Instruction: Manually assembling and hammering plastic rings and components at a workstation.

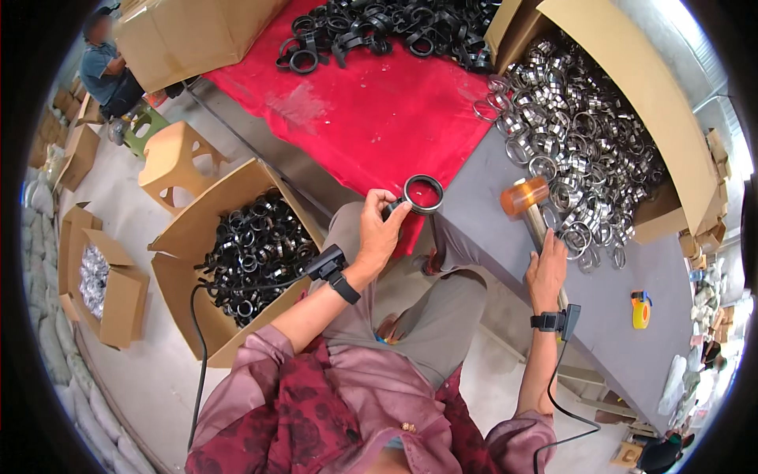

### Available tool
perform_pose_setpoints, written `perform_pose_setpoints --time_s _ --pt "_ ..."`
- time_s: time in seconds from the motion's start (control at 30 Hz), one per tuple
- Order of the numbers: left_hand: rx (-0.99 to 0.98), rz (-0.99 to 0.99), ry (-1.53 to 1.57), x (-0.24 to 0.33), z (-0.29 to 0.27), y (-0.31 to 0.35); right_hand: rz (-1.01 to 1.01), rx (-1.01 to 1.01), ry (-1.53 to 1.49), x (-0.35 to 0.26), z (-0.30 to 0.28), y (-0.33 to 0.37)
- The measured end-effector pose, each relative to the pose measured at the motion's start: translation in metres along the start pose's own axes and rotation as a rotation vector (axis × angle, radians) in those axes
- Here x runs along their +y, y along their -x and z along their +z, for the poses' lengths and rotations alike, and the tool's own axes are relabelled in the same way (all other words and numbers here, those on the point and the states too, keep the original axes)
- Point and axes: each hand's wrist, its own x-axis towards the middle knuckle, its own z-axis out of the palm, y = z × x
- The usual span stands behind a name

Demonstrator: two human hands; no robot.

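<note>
My left hand [380, 229] is closed on a black ring clamp [427, 211], pinched at its side between thumb and fingers. The clamp is held up near the red cloth's front corner. My right hand [546, 275] lies over the handle of a mallet with an amber head [524, 196], its fingers closed around the handle above the grey table. Just beyond the mallet head, loose shiny metal rings [543, 167] spill out of a carton. Part of the mallet handle is hidden under my right hand.
Black clamps [359, 28] are heaped on the red cloth [347, 118]. An open carton [178, 296] of black clamps stands at my left, near a tan stool [178, 154]. A yellow tape roll [640, 314] lies on the grey table [608, 347]. A person [110, 75] sits far left.
</note>
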Motion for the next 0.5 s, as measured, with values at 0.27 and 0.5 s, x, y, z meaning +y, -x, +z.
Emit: perform_pose_setpoints --time_s 0.27,0.5 --pt "0.062 0.046 -0.097 -0.014 0.004 -0.005 0.564 -0.756 -1.546 -0.013 -0.036 -0.010" --pt "0.058 0.023 -0.138 -0.007 0.004 -0.002 0.106 -0.250 -0.965 -0.109 -0.125 0.006"
